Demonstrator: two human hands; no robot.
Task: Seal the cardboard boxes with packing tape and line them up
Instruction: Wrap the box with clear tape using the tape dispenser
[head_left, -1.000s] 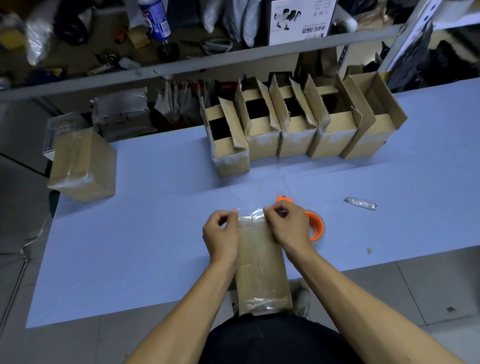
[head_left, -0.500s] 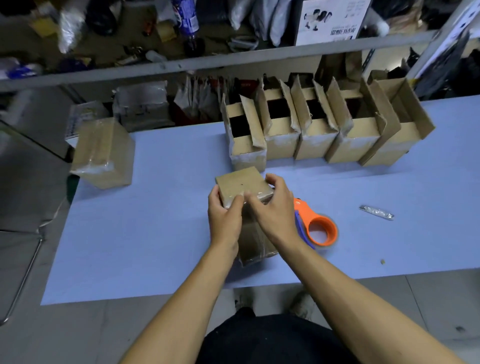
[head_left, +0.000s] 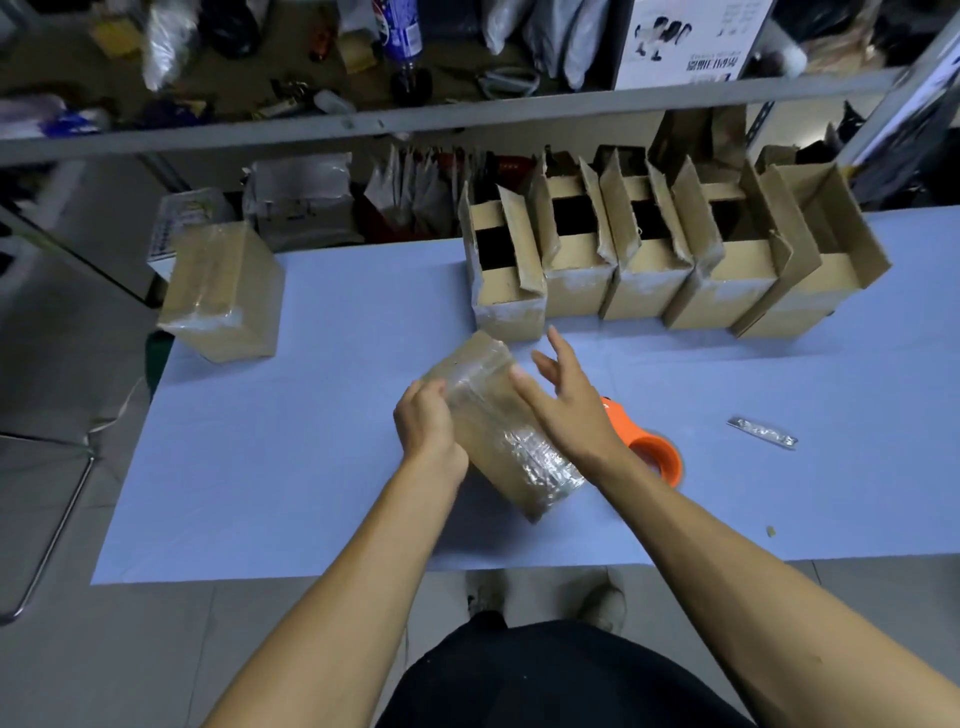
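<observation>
A taped cardboard box (head_left: 498, 431) lies tilted on its side on the blue table (head_left: 291, 441), shiny tape along its length. My left hand (head_left: 428, 421) grips its left edge with curled fingers. My right hand (head_left: 566, 400) hovers over the box's right side with fingers spread and straight, the thumb near the box top. An orange tape dispenser (head_left: 652, 452) lies just right of the box, partly behind my right wrist. Another sealed box (head_left: 223, 296) stands at the table's far left corner. Several open boxes (head_left: 670, 260) stand in a row along the back edge.
A small utility knife (head_left: 762, 432) lies to the right of the dispenser. A metal shelf (head_left: 415, 122) with clutter runs behind the table. Packages and bags sit below it. The table's near edge is by my legs.
The box went from upright on its end to tilted on its side. My right hand let go and opened above it. My left hand kept its hold.
</observation>
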